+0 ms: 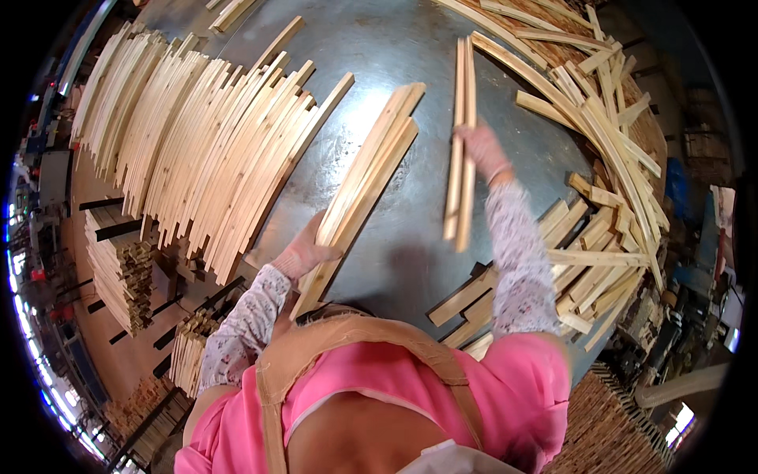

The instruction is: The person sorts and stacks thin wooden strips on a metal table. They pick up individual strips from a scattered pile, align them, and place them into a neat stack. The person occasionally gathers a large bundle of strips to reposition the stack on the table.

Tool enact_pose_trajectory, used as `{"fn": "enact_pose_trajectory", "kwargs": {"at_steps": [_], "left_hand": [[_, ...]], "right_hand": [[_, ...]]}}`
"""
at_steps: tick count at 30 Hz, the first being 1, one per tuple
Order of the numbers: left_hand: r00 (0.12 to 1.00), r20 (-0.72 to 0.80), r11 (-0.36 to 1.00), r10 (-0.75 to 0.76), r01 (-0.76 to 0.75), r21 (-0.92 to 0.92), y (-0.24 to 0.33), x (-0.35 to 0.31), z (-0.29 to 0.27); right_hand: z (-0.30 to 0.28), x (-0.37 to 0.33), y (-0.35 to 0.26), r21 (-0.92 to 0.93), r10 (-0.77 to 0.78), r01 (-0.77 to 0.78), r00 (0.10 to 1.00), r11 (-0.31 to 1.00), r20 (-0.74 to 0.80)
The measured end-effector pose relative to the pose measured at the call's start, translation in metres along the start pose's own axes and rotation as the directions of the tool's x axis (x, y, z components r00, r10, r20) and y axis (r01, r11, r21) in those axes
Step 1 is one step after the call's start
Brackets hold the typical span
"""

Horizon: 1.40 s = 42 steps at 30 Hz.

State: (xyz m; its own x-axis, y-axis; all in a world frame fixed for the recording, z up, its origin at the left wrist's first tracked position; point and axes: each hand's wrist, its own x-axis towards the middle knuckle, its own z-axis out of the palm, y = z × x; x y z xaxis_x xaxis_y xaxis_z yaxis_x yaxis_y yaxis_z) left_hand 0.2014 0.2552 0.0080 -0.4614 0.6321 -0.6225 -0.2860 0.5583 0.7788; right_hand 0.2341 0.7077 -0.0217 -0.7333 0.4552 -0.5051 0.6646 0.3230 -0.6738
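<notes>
My left hand [306,251] is closed around the near part of a small bundle of pale wooden strips [367,178], which slants away over the grey metal table [387,265]. Farther right, my right hand [483,150] grips two thin wooden strips [465,83] side by side around their middle. These two point nearly straight away from me and look slightly blurred at their near ends. Left of the bundle lies a wide row of similar strips [213,150], packed edge to edge with uneven ends.
Loose strips pile up in a tangle [608,142] along the table's right edge. Shorter pieces [592,280] lie heaped at the near right, beside my right forearm. Below the table's left side, stacked strips [118,272] rest on dark bars.
</notes>
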Motion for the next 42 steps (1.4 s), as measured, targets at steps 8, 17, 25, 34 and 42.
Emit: {"fn": "enact_pose_trajectory", "kwargs": {"at_steps": [8, 17, 25, 34, 42], "left_hand": [[0.993, 0.114, 0.943, 0.039, 0.001, -0.332, -0.047, 0.050, 0.010], [0.992, -0.121, 0.662, 0.025, 0.074, 0.746, -0.053, -0.039, -0.066], [0.958, -0.044, 0.445, 0.284, -0.091, 0.891, -0.056, -0.121, -0.087], [0.819, 0.574, 0.994, 0.024, -0.083, 0.076, -0.065, -0.062, -0.003], [0.573, 0.780, 0.577, 0.252, -0.736, 0.353, -0.019, -0.082, 0.206]], "right_hand": [[0.247, -0.147, 0.007, 0.342, 0.019, 0.017, 0.995, 0.939, -0.102], [0.310, -0.160, -0.051, -0.088, -0.166, 0.168, 0.986, 0.982, 0.020], [0.374, -0.178, -0.125, 0.461, 0.106, -0.027, 0.983, 0.887, -0.148], [0.271, -0.309, -0.080, 0.594, 0.371, -0.031, 0.806, 0.804, -0.461], [0.210, -0.487, 0.134, 0.620, 0.615, 0.356, 0.142, 0.699, -0.775]]}}
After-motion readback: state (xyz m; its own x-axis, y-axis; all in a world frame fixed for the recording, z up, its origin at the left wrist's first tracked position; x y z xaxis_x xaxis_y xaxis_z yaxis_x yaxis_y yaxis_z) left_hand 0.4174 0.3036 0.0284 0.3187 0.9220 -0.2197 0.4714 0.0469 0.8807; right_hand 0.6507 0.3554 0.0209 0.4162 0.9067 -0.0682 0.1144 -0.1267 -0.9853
